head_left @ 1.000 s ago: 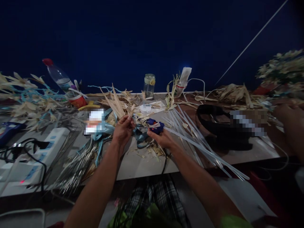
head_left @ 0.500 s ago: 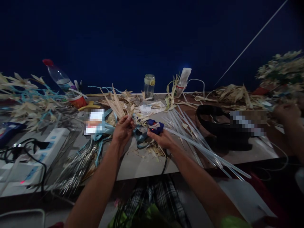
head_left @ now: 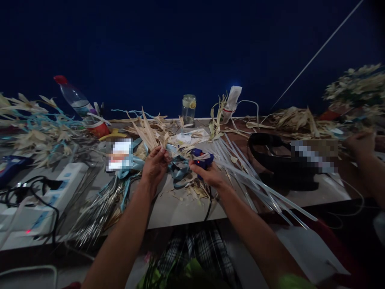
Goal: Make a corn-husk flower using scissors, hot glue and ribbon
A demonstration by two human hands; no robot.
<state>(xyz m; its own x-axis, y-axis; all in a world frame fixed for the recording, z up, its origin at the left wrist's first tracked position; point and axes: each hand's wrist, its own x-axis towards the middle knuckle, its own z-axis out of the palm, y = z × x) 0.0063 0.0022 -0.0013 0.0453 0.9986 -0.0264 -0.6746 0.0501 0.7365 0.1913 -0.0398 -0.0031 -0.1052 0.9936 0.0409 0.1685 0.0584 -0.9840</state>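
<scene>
My left hand (head_left: 154, 165) is pinched closed near the middle of the table, on a pale dried husk piece (head_left: 165, 140) at its fingertips. Just behind those fingers, longer husk strips (head_left: 146, 134) fan upward. To the right, my right hand (head_left: 212, 176) is wrapped round a blue glue gun (head_left: 203, 160) with a small red light. A long translucent glue stick (head_left: 270, 192) seems to run from the gun's back toward the right. Blue ribbon (head_left: 179, 173) and husk scraps (head_left: 197, 192) lie between and below the hands. The gun's nozzle is hard to make out.
More glue sticks (head_left: 245, 176) lie to the right, beside a black strap-like object (head_left: 270, 166). On the left are a power strip (head_left: 64, 192), a wire bundle (head_left: 99, 212) and a leaning bottle (head_left: 73, 96). Another person's hand (head_left: 362, 144) is at far right.
My right hand and the glue gun have shifted slightly right, away from my left hand. The left hand stays almost where it was, still pinching the husk piece.
</scene>
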